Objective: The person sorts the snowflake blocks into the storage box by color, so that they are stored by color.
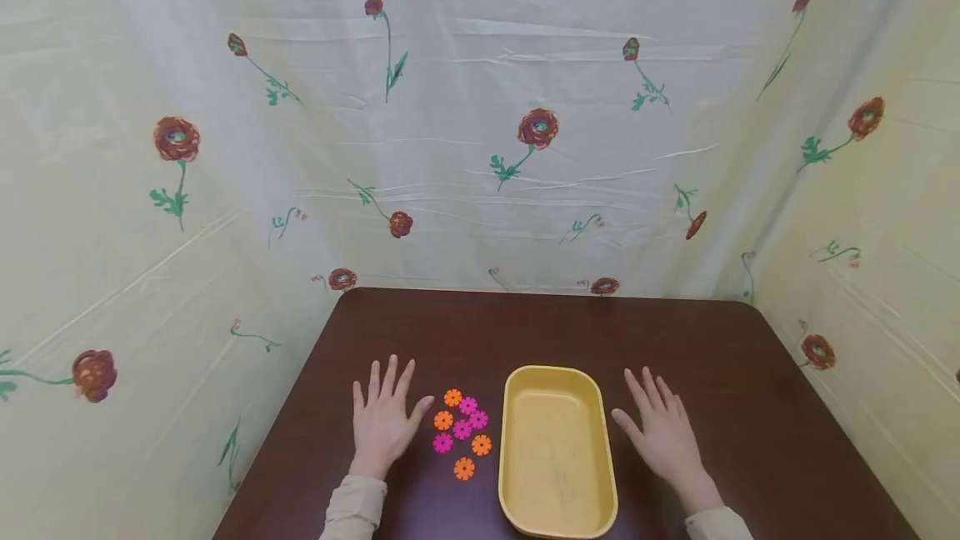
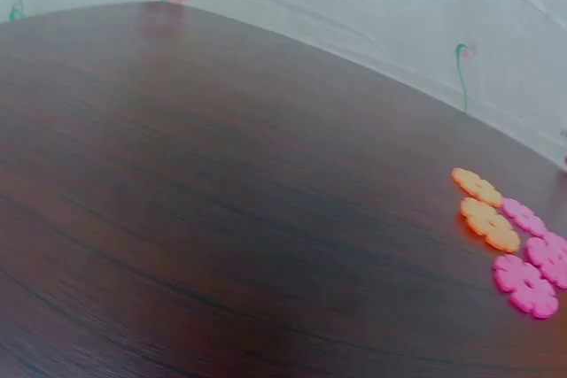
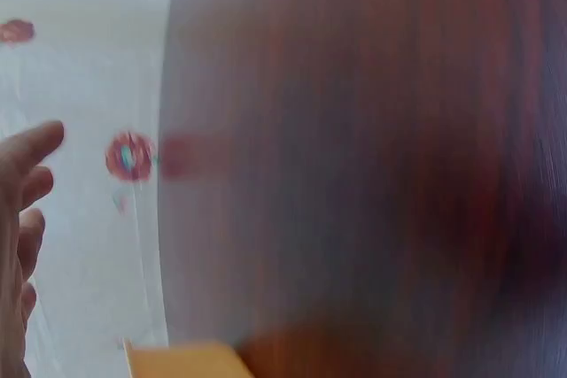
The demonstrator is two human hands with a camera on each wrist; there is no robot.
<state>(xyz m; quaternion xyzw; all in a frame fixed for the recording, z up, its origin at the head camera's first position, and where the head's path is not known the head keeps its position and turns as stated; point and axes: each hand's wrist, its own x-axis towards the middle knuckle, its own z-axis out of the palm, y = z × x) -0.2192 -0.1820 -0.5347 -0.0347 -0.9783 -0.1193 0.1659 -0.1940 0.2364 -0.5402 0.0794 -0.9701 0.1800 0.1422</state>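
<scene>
Both hands lay flat on the table (image 1: 525, 327), fingers spread, holding nothing: left hand (image 1: 384, 423) just beside the flower pieces (image 1: 461, 430), right hand (image 1: 663, 433) beside the yellow tray (image 1: 557, 523)

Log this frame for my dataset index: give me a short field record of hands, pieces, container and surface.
left hand: flat on the table, fingers spread, holding nothing
right hand: flat on the table, right of the tray
flower pieces: eight, four orange and four pink, between left hand and tray
tray: yellow, nothing inside
table: dark brown wood
backdrop: flowered cloth
</scene>
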